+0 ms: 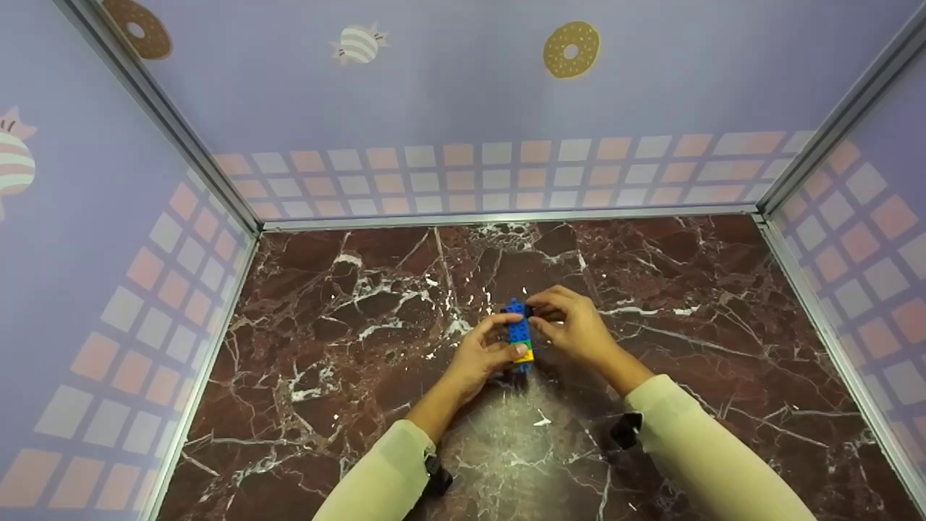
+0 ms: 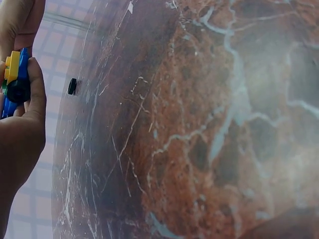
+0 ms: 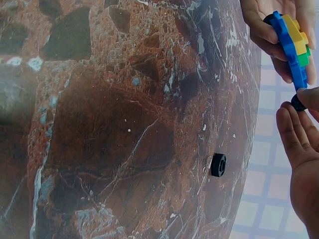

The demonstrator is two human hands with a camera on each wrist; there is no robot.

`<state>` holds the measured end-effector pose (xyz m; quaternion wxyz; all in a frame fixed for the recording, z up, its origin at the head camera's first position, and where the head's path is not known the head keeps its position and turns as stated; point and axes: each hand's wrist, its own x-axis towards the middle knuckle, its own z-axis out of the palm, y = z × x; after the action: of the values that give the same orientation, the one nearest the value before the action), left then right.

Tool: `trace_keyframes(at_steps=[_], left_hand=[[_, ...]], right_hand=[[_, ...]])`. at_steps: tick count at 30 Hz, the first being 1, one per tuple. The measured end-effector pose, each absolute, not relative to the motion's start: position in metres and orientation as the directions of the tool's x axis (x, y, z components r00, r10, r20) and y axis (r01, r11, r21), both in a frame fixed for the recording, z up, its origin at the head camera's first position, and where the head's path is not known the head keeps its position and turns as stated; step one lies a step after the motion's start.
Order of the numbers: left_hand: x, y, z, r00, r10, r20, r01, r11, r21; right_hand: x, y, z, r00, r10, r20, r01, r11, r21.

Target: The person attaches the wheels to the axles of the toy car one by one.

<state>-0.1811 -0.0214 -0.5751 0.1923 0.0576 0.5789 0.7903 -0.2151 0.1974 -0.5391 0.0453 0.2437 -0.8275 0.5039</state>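
A toy car of blue, yellow and green building blocks [image 1: 519, 331] is held just above the tabletop. My left hand [image 1: 474, 359] grips it from the left, thumb on the yellow and green part and fingers across the blue part. On its near side a black wheel [image 2: 19, 91] shows in the left wrist view. At the car's far end, my right hand [image 3: 305, 172] pinches a small black wheel [image 3: 298, 103] against the blue base [image 3: 289, 47]. Whether that wheel is seated on its axle I cannot tell. Fingers hide part of the car.
A loose black wheel [image 3: 219, 165] stands on the dark red marbled tabletop [image 1: 347, 405]. Purple panels with a checked band [image 1: 463, 177] enclose the table at the back and both sides, joined by metal rails [image 1: 506, 216].
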Motion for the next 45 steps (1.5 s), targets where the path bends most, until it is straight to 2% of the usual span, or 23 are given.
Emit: trace_keyframes(at_steps=[7,14,22,37,45], left_hand=[[-0.182,-0.022,-0.579,-0.925,0.362,-0.119,-0.227,-0.272,0.935],[-0.182,-0.022,-0.580,-0.934,0.333,-0.127,-0.226,-0.278,0.934],[-0.184,-0.022,-0.578,-0.935,0.326,-0.137,-0.230,-0.269,0.935],[-0.184,-0.023,-0.579,-0.932,0.332,-0.146,-0.243,-0.273,0.931],[-0.183,-0.023,-0.578,-0.933,0.330,-0.143,-0.241,-0.277,0.930]], right_hand=[[-0.215,0.199,-0.542,-0.870,-0.376,0.320,-0.461,0.386,-0.799],[-0.219,0.211,-0.550,-0.856,-0.398,0.329,-0.506,0.514,-0.693],[-0.227,0.233,-0.569,-0.876,-0.383,0.294,-0.481,0.644,-0.595],[-0.231,0.233,-0.581,-0.895,-0.370,0.248,-0.445,0.736,-0.509],[-0.232,0.228,-0.583,-0.871,-0.411,0.270,-0.491,0.758,-0.430]])
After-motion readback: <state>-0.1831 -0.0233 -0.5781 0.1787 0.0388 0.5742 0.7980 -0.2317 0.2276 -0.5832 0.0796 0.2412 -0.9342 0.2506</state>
